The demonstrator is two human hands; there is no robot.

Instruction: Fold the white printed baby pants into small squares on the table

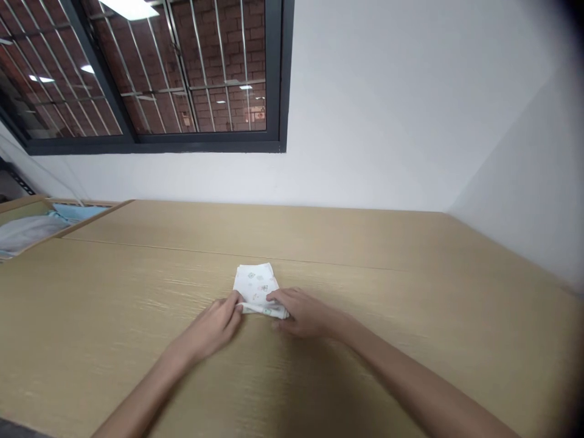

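Cloth, small and white with a faint print, lies folded into a compact square (256,289) near the middle of the bench (410,255), well away from every edge and just short of the seam that runs across the board. Both hands meet it at its near edge. The left hand (214,328) comes in from the near left, palm down, fingertips pinching the near left corner of the fold; the right hand (298,313) lies flat beside it, its fingers laid over the near right corner and pressing it to the wood. Neither hand is clenched; each has a light fingertip hold on the cloth, and that low, flat hold seems meant to keep the layers stacked and the edges lined up. The bulk of the square therefore sits just beyond the fingertips, away from the person, with the far half uncovered.

At the far left corner of the bench, a shallow wooden tray (27,210) holds pale fabric, well apart from the hands. A dark-framed window (278,91) is set in the wall behind.
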